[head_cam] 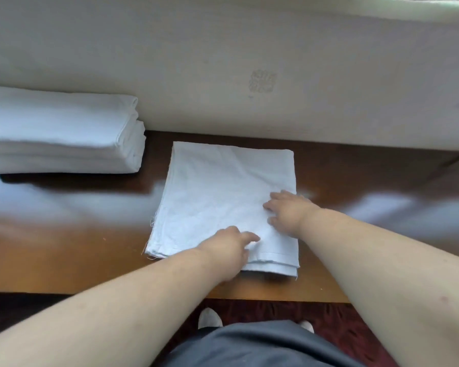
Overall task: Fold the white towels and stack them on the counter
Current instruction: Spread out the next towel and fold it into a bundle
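Observation:
A white towel (217, 192), folded into a rectangle, lies flat on the glossy brown counter (64, 234) in the middle of the view. My left hand (231, 247) rests on its near edge, fingers pointing right and pressing the cloth. My right hand (289, 211) lies flat on the towel's right side, fingers spread toward the left. Neither hand grips the cloth. A stack of folded white towels (61, 128) sits at the back left of the counter, against the wall.
A pale wall (223, 62) with a faint stamped mark runs right behind the counter. The counter's front edge is close to my body. Below it are dark red carpet and my white shoes (210, 317). A small dark object shows at the far right edge.

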Demonstrator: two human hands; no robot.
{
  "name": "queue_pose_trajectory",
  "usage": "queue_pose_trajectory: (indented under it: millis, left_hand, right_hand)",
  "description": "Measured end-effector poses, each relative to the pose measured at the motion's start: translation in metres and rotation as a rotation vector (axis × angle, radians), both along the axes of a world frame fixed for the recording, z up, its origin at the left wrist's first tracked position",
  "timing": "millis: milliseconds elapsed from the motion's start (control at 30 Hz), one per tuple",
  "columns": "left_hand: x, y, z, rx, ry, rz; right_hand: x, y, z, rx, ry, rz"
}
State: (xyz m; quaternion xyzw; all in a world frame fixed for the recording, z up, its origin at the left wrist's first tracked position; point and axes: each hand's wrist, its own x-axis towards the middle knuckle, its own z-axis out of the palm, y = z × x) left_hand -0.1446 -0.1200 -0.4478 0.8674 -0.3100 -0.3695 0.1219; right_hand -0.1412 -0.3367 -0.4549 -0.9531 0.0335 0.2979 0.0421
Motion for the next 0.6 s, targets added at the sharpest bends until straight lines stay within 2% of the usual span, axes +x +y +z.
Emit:
queue_pose_trajectory:
  millis: [67,167,433,500,600]
  left_hand:
    - [-0.021,-0.009,-0.004,0.15,0.02,-0.111]
    - [-0.032,-0.02,-0.001,0.321,0.002,-0.146]
    - [-0.016,-0.041,0.007,0.704,-0.225,-0.264]
    - [-0.011,-0.043,0.009,0.779,-0.266,-0.239]
    - [-0.009,-0.04,0.016,0.908,-0.336,-0.107]
  right_hand:
    - [-0.011,-0.011,-0.008,-0.046,0.065,0.016]
    - [-0.023,-0.014,-0.01,-0.044,0.062,-0.046]
    - [-0.066,0.008,0.012,-0.126,0.162,-0.195]
    - [-0.083,0.018,0.011,-0.054,0.172,-0.198]
    - [-0.105,0.017,0.008,0.166,0.062,-0.173]
